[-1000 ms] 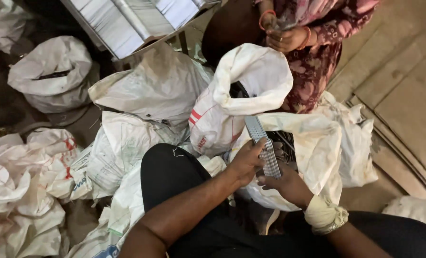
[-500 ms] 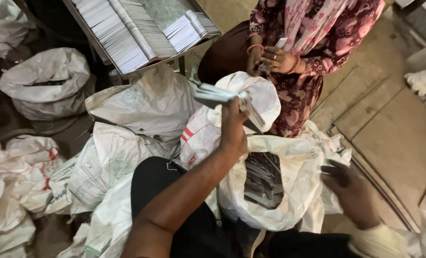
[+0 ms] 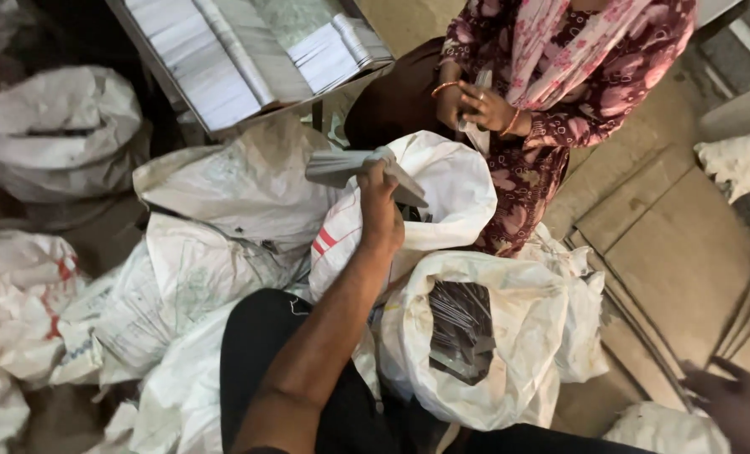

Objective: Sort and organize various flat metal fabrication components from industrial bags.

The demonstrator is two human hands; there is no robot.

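My left hand [image 3: 381, 214] is stretched forward and grips a bundle of flat grey sheets [image 3: 341, 166], held over a white sack with red stripes [image 3: 442, 193]. Nearer to me, an open white sack [image 3: 509, 353] shows a stack of dark, shiny sheets [image 3: 462, 329] inside. My right hand [image 3: 732, 403] is low at the right edge with its fingers spread and nothing in them, beside another white sack [image 3: 661, 429]. My dark trouser leg [image 3: 266, 353] lies under the left arm.
Another person in a floral garment [image 3: 577, 76] sits beyond the sacks, their hands [image 3: 476, 105] on a small object. A metal table [image 3: 249, 50] at the back carries rows of white sheets. Several filled white sacks [image 3: 198, 277] crowd the left; a tiled floor [image 3: 686, 244] is right.
My left hand lifted the grey bundle out of the near sack and carried it forward over the striped sack. My right hand let go of the sack and swung out to the lower right.
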